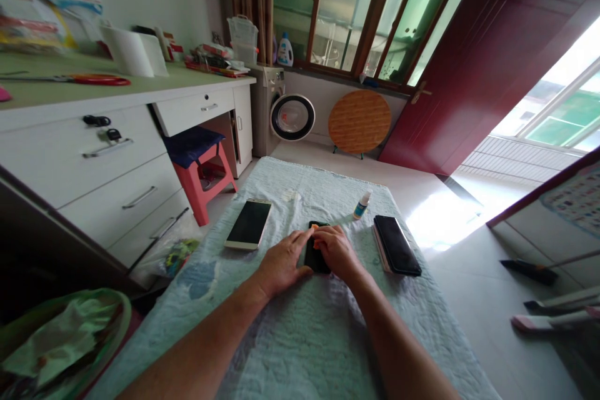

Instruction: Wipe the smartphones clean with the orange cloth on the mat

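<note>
A small black phone (313,257) lies on a pale blue towel (300,337) that covers a low table. My left hand (282,264) rests flat along the phone's left side, fingers stretched out and touching it. My right hand (335,251) lies over the phone's right side with its fingertips pressed together on something small and orange at the top edge, too small to name. A gold-framed phone (248,224) sits to the left, screen up. A larger black phone (397,245) lies to the right. A small white dropper bottle (362,205) with a blue cap stands behind.
A white desk with drawers (117,156) runs along the left, a pink stool (201,169) tucked under it. A bin with a green bag (60,337) sits at lower left. A washing machine (281,109), a round wooden tabletop (359,120) and a dark red door (492,62) stand beyond.
</note>
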### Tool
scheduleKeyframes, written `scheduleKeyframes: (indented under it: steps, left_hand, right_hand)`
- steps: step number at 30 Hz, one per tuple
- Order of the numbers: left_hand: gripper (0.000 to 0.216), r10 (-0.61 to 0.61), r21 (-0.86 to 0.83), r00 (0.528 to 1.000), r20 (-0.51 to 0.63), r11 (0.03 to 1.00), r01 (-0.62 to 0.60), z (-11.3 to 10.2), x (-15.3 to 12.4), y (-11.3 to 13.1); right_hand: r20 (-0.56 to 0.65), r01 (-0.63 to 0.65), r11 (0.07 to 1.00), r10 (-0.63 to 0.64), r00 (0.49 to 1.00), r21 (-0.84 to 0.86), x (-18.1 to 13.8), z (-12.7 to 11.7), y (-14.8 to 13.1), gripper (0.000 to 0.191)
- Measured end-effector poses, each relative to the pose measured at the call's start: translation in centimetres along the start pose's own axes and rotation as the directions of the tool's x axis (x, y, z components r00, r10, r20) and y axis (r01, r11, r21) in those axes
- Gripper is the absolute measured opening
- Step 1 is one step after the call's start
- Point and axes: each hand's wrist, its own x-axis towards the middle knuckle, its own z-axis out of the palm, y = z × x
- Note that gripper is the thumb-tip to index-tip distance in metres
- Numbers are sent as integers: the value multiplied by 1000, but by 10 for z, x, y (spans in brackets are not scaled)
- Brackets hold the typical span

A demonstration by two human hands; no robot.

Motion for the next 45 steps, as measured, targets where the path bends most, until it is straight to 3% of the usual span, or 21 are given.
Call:
scheduleKeyframes:
  steps: [4, 9, 13, 18, 26, 32, 35, 39, 45]
  left_hand:
    - [87, 17, -11, 1000, -21, 1000, -17, 2, 1, -4]
    - [86, -1, -37, 1000, 8, 999, 1, 0, 2, -4]
    - [78, -15, -31, 999, 50, 999, 17, -4, 2, -2]
    - [53, 9, 51, 996, 91, 999, -14, -5, 2, -3]
    - [51, 15, 88, 992, 128, 996, -26, -6, 2, -3]
    - [56, 70, 80, 986, 153, 993, -83, -8, 1, -5]
    - [58, 70, 81, 984, 163, 993, -84, -8, 0, -6]
    - [60, 49, 99, 983, 178, 993, -67, -8, 0, -5]
    - [60, 45, 110, 982, 182, 992, -66, -9, 0, -4]
  right_hand:
    - [112, 84, 995, -90, 990, 54, -4, -8, -12, 29]
    - [274, 155, 973, -198, 941, 169, -10, -21, -27, 28]
    - [349, 103, 970, -177, 920, 221, -15, -34, -30, 25]
    - [468, -69, 957, -75, 881, 283, -18, -47, -17, 26]
    - [331, -47, 995, 15, 944, 89, -18, -42, -15, 26]
    - [262, 3, 993, -35, 964, 121, -18, -22, -34, 19]
    - [283, 19, 988, -62, 957, 155, -18, -21, -38, 21]
    - [401, 17, 985, -85, 912, 170, -19, -29, -35, 20]
    - [453, -56, 996, 22, 891, 62, -28, -40, -24, 24]
